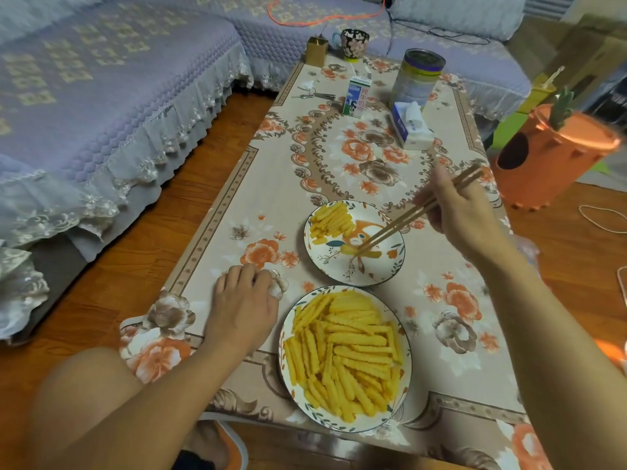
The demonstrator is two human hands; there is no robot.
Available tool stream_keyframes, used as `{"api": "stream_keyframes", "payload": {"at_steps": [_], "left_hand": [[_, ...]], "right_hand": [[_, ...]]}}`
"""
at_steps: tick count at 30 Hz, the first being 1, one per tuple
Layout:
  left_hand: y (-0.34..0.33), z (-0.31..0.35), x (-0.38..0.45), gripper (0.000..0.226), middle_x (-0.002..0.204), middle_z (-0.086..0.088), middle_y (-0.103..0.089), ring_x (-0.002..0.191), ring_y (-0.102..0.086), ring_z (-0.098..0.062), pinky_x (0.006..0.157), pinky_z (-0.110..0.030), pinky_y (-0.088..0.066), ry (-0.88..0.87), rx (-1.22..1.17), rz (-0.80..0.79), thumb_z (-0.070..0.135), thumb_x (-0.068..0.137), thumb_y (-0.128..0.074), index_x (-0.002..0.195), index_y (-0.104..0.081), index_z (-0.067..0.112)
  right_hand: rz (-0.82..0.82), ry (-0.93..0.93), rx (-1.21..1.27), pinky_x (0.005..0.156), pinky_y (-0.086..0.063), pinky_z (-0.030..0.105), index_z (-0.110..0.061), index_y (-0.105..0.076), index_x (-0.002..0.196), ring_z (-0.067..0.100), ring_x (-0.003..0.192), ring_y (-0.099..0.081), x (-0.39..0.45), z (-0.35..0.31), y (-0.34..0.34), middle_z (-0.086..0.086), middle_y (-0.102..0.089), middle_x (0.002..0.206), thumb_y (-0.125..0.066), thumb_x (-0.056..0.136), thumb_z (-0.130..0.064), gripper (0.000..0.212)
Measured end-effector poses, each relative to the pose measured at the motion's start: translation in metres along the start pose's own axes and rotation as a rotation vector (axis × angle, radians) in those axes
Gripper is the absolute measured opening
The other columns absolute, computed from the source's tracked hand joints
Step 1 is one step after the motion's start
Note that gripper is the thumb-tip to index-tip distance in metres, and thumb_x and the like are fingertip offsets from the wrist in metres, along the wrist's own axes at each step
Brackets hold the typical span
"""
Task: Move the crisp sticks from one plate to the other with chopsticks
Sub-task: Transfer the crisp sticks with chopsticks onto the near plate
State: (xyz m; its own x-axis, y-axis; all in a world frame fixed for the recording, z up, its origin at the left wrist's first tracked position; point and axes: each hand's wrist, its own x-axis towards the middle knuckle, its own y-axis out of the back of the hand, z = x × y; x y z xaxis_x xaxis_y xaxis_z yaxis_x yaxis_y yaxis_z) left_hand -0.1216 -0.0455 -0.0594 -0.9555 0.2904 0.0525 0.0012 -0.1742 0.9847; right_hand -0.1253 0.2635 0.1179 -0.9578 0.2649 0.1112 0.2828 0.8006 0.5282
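Note:
Two patterned plates sit on the floral tablecloth. The near plate (284,351) is heaped with yellow crisp sticks (346,354). The far plate (390,269) carries a smaller bunch of crisp sticks (330,222) on its far left side. My right hand (458,212) grips a pair of wooden chopsticks (407,218); their tips hover over the bare middle of the far plate and I see no stick between them. My left hand (244,300) rests on the table left of the near plate, fingers curled, holding nothing.
Further back on the table stand a milk carton (356,96), a tissue pack (412,127), a large tin (419,76), a mug (354,42), a small brown box (316,50) and keys (314,95). A sofa lies left, an orange bin (549,157) right.

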Motion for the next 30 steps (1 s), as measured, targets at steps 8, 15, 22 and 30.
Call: {"api": "stream_keyframes", "payload": {"at_steps": [8,15,22,30], "left_hand": [[0.002,0.0,-0.001,0.041,0.11,-0.002,-0.054,0.103,-0.047,-0.025,0.09,-0.044,-0.044,-0.007,-0.002,0.01,0.034,0.089,-0.028,0.112,-0.06,0.02],[0.001,-0.001,-0.001,0.042,0.11,-0.001,-0.053,0.103,-0.047,-0.025,0.09,-0.043,-0.044,-0.013,-0.007,0.009,0.035,0.089,-0.026,0.111,-0.059,0.021],[0.0,-0.001,-0.001,0.04,0.11,-0.002,-0.053,0.103,-0.047,-0.025,0.089,-0.043,-0.044,-0.009,0.004,0.012,0.035,0.09,-0.027,0.11,-0.058,0.02],[-0.001,-0.002,0.0,0.041,0.112,-0.002,-0.054,0.105,-0.048,-0.025,0.091,-0.043,-0.044,-0.009,0.008,0.003,0.036,0.091,-0.027,0.113,-0.058,0.021]], "right_hand": [[-0.328,0.284,-0.027,0.055,-0.037,0.014,-0.018,-0.07,0.078,0.004,0.055,-0.052,-0.057,-0.052,-0.027,-0.012,-0.057,0.061,-0.038,0.109,-0.039,0.049],[-0.488,0.336,-0.157,0.06,-0.035,0.013,-0.016,-0.073,0.084,0.006,0.062,-0.053,-0.064,-0.041,-0.045,-0.013,-0.054,0.064,-0.042,0.103,-0.048,0.048],[-0.246,0.21,0.031,0.049,-0.036,0.015,-0.015,-0.073,0.083,0.004,0.048,-0.044,-0.04,-0.048,-0.014,-0.006,-0.052,0.055,-0.048,0.101,-0.046,0.044],[0.278,-0.021,-0.06,0.052,-0.044,0.027,-0.018,-0.071,0.076,0.001,0.044,-0.054,-0.001,-0.003,-0.028,-0.006,-0.062,0.061,-0.048,0.108,-0.039,0.044]]}}
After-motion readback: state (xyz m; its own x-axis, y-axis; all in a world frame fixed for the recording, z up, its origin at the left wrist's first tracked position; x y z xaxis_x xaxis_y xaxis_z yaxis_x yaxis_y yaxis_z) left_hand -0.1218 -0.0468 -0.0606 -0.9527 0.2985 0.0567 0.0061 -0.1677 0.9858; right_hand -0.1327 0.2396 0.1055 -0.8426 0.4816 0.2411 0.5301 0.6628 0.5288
